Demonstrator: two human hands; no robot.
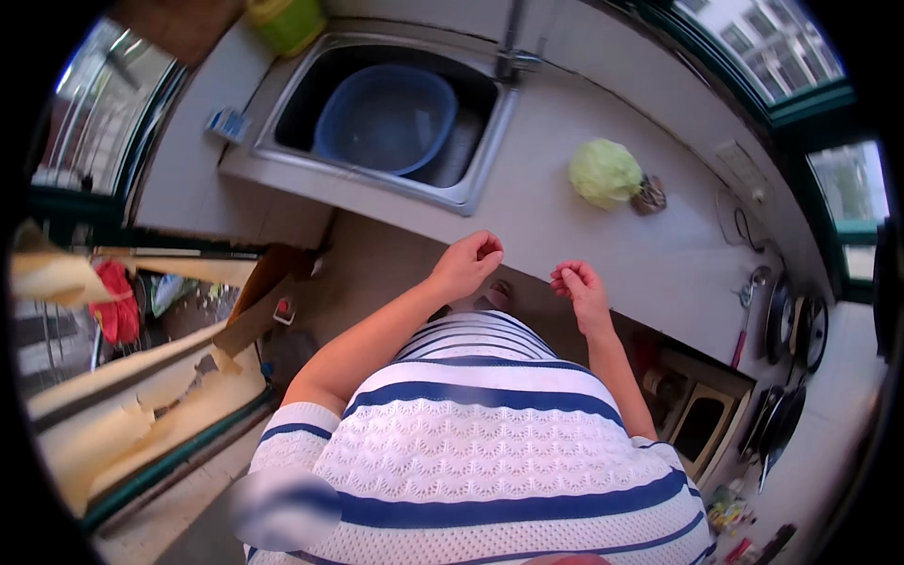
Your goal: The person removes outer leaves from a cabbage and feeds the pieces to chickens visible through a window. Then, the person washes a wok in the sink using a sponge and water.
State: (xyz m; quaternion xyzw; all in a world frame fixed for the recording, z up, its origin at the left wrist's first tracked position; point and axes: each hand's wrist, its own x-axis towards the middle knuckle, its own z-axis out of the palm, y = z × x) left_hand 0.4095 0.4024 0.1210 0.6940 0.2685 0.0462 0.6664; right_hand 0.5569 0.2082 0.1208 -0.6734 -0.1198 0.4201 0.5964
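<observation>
My left hand (467,265) hovers at the counter's front edge, fingers curled loosely, and whether anything small is between them cannot be told. To its right, my right hand (580,288) is raised with thumb and fingertips close together; no object shows clearly in it. Beyond both hands, a pale green cabbage (605,174) rests on the light countertop (544,141), touching a small brown item (650,195) that I cannot identify. At the upper left, a blue plastic basin (385,120) holding water sits in the stainless steel sink (459,201).
A faucet (507,65) stands at the sink's right rear corner. Behind the sink's left corner is a yellow-green container (286,25). A small blue and white box (228,125) lies left of it. Pans (780,319) and a ladle (748,300) are at the far right.
</observation>
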